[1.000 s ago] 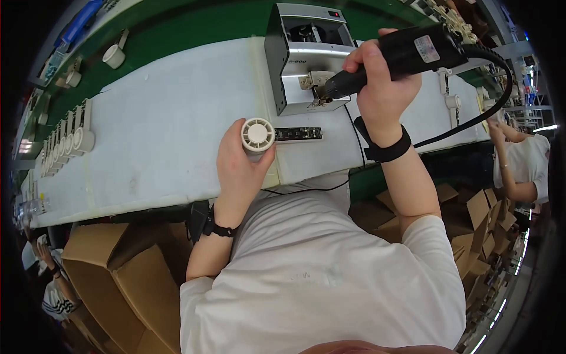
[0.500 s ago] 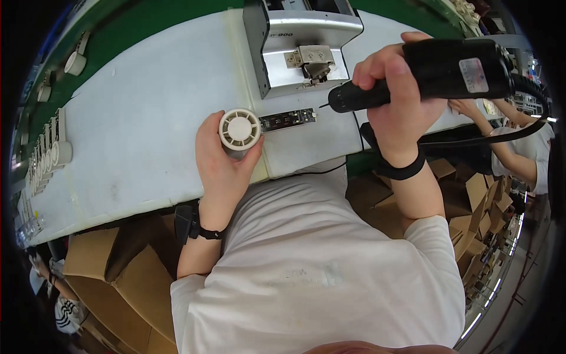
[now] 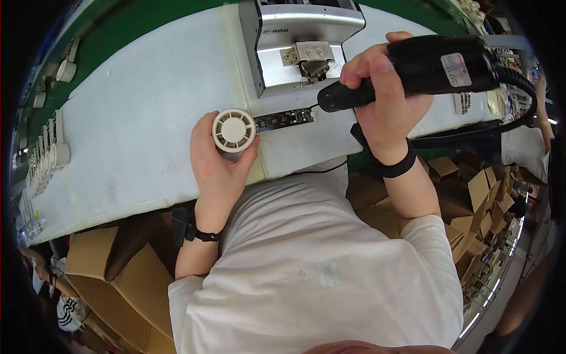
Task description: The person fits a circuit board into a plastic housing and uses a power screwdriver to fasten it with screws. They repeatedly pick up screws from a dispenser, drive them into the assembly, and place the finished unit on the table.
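My left hand (image 3: 221, 156) is closed around a white round fan-like housing (image 3: 233, 130) with a spoked, vented end. From the housing's right side a narrow dark circuit board (image 3: 285, 120) sticks out above the table. My right hand (image 3: 386, 97) grips a black electric screwdriver (image 3: 442, 66), held almost level and pointing left. Its thin bit reaches the right end of the board; whether it touches a screw there is too small to tell.
A silver machine (image 3: 300, 53) with a metal nozzle stands just beyond the board. More white housings with boards (image 3: 58, 154) line the table's left end. Open cardboard boxes (image 3: 127, 277) sit below the table edge. The screwdriver's black cable (image 3: 533, 109) loops at the right.
Both hands have shifted slightly left with the housing and the screwdriver. The bit has come from a small gap away up to the board's right end.
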A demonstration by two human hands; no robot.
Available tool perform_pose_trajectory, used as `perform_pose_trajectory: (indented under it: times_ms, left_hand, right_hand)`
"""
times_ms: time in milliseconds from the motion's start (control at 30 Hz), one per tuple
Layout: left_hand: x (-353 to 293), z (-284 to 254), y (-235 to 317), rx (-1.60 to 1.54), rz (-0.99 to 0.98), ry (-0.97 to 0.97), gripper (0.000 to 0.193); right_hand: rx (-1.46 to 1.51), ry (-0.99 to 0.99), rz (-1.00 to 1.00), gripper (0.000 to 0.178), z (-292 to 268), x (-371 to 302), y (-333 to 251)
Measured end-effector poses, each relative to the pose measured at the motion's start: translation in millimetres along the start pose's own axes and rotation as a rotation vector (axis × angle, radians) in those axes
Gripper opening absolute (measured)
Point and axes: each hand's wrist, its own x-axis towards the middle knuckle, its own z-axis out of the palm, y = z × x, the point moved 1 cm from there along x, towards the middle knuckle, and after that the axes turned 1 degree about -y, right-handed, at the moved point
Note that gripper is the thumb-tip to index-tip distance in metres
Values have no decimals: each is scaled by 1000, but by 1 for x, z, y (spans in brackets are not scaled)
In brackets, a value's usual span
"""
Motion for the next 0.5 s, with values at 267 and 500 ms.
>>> perform_pose_trajectory:
  times_ms: [267, 500]
  left_hand:
    - [1, 0, -1, 36, 29, -14, 66]
    - [2, -1, -1, -15, 35, -15, 68]
  right_hand:
    - [-16, -51, 2, 23, 5, -1, 5]
    - [-218, -125, 31, 8, 15, -2, 3]
